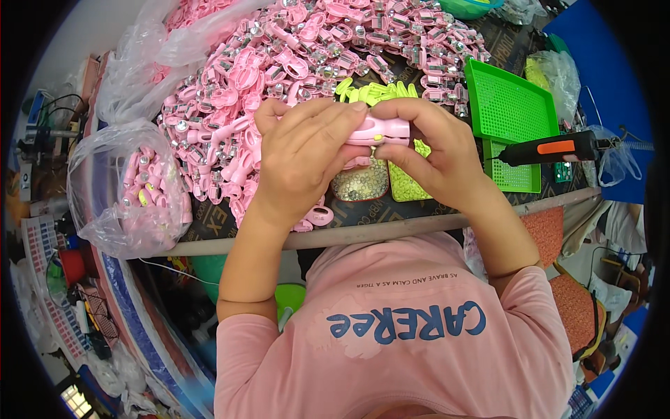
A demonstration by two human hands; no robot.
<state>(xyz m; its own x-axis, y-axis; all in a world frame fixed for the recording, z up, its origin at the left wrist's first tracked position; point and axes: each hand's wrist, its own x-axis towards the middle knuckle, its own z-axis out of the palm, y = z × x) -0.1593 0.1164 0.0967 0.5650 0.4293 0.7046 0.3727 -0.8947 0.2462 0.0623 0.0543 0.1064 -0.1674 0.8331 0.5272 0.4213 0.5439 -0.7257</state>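
Between my two hands is a pink plastic casing (391, 130) with a small yellow-green button on its side, held above the table's near edge. My left hand (300, 157) is closed around its left end, with the fingers covering much of it. At the right end, my right hand (443, 157) pinches it between thumb and fingers. A seam gap shows near that end. Below the casing stand a container of small shiny pieces (359, 187) and a container of small yellow-green parts (410, 185). Longer yellow-green pieces (380, 93) lie just beyond my hands.
A large heap of pink casing parts (286, 63) covers the table's left and far side. Clear plastic bag (105, 188) with pink parts sits at left. To the right are green perforated trays (513, 105) and a black-and-orange electric screwdriver (548, 149) with a coiled cord.
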